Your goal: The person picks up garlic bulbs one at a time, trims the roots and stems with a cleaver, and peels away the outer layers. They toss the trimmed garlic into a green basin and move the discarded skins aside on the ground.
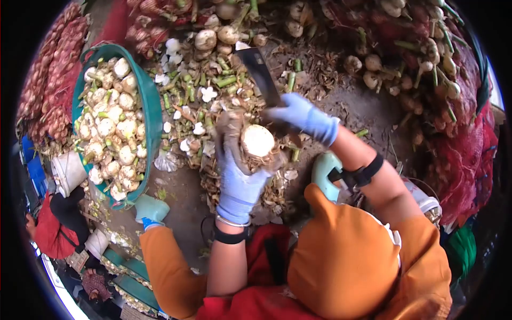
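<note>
My left hand (pixel 242 184), in a blue knitted glove with dirt-darkened fingers, is closed around a garlic bulb (pixel 258 141). The bulb's round white face points up, and brown fibres show along its lower edge. My right hand (pixel 306 118), also gloved in blue, grips a broad-bladed knife (pixel 258 72) just up and right of the bulb. The dark blade points up and away to the left, apart from the bulb. The handle is mostly hidden in the glove. Below my hands lie dry brown skins (pixel 210 181).
A green tub (pixel 154 106) full of trimmed garlic stands at left. Cut green stems (pixel 226 81) and loose bulbs (pixel 205 40) litter the ground. Red mesh sacks (pixel 458 165) line the right side. Teal footwear (pixel 326 170) shows close to my right forearm. A person in red (pixel 56 226) is at far left.
</note>
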Available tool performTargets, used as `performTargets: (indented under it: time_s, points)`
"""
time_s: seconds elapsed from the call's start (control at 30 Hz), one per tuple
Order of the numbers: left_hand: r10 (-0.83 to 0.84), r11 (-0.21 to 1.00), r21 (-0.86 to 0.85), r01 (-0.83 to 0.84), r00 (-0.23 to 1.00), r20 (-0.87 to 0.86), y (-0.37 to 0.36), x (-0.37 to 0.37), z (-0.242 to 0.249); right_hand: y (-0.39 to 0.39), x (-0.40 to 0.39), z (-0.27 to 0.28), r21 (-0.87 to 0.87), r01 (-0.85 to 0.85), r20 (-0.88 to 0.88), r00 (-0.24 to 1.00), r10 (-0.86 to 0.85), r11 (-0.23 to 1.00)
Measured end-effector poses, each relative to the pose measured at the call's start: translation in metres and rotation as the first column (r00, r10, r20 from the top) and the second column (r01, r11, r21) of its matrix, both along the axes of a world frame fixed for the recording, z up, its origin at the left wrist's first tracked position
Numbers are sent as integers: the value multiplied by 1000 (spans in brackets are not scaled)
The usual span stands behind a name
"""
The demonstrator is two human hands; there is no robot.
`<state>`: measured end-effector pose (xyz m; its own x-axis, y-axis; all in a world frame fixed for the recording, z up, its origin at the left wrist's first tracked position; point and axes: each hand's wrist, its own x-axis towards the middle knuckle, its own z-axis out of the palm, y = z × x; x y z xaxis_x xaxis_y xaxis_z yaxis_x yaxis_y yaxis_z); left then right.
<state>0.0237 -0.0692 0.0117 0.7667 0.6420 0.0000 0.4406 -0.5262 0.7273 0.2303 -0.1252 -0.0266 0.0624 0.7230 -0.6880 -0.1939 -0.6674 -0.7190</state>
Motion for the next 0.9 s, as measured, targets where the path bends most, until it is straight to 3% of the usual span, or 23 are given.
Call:
performTargets:
  time_s: [0.03, 0.07, 0.1, 0.13, 0.17, 0.2, 0.27, 0.33, 0.4, 0.43, 0.47, 0.5, 0.53, 0.6, 0.67, 0.73, 0.77, 0.8, 0.87, 0.9]
  points:
    - [246, 818, -554, -158, 965, 88, 7, -14, -35, 2, -21, -12, 173, 175, -193, 971, -141, 969]
    - [478, 338, -925, -174, 878, 10, 9, -28, -66, 6, -23, 4, 234, 91, -178, 983, -49, 968]
    - [631, 326, -933, -148, 769, 98, 1, -5, -10, 9, -25, 10, 455, -91, 176, 984, 11, 886]
    - [641, 174, -970, -171, 767, -21, 7, -17, -12, 10, -27, 15, 574, -326, 510, 860, -16, 751]
    - [612, 277, -921, -272, 789, -49, 7, -20, -6, 12, -25, 19, 459, -450, 689, 725, 13, 766]
    - [588, 387, -852, -352, 806, -66, 10, -18, -2, 17, -12, 13, 213, -559, 786, 585, 199, 801]
    - [538, 452, -885, -115, 826, 168, 50, -40, -9, 38, 16, -10, -275, -600, 645, 464, 607, 751]
    - [803, 332, -940, 79, 499, 326, 97, -85, -4, 51, 41, -25, -210, -411, 796, 455, 399, 887]
    - [760, 169, -719, 674, 376, 531, 113, -62, 63, 70, 60, -33, 48, -351, 924, 370, 91, 935]
    - [756, 166, -716, 678, 378, 534, 121, -66, 61, 84, 69, -50, 102, -354, 959, 284, 3, 930]
    - [730, 296, -768, 568, 385, 565, 129, -73, 58, 100, 75, -68, 157, -364, 977, 191, -92, 918]
    - [702, 419, -794, 441, 397, 591, 133, -77, 53, 114, 78, -73, -10, -319, 956, 275, 103, 948]
    - [698, 417, -791, 448, 399, 594, 131, -75, 45, 113, 72, -77, -11, -328, 967, 235, 93, 945]
    - [793, 236, -886, 400, 447, 413, 127, -66, 21, 105, 59, -78, -2, -382, 892, 418, 175, 924]
    - [745, 225, -874, 431, 502, 439, 129, -62, 5, 71, 44, -41, -32, -464, 757, 566, 325, 885]
    - [689, 494, -869, -2, 611, 390, 125, -42, -4, 6, 42, -25, 300, -349, 713, 701, 34, 888]
    - [654, 494, -869, -7, 662, 366, 139, -41, -17, -23, 48, 22, 203, -254, 590, 802, 89, 946]
    - [624, 565, -816, -119, 709, 329, 142, -26, -20, -57, 59, 51, 176, -174, 565, 824, 46, 969]
    - [600, 607, -777, -164, 736, 313, 167, -3, -44, -120, 76, 131, 93, 119, 368, 918, -146, 988]
    - [539, 688, -711, -148, 760, 363, 180, 14, -58, -161, 90, 160, 9, 172, 434, 887, -159, 985]
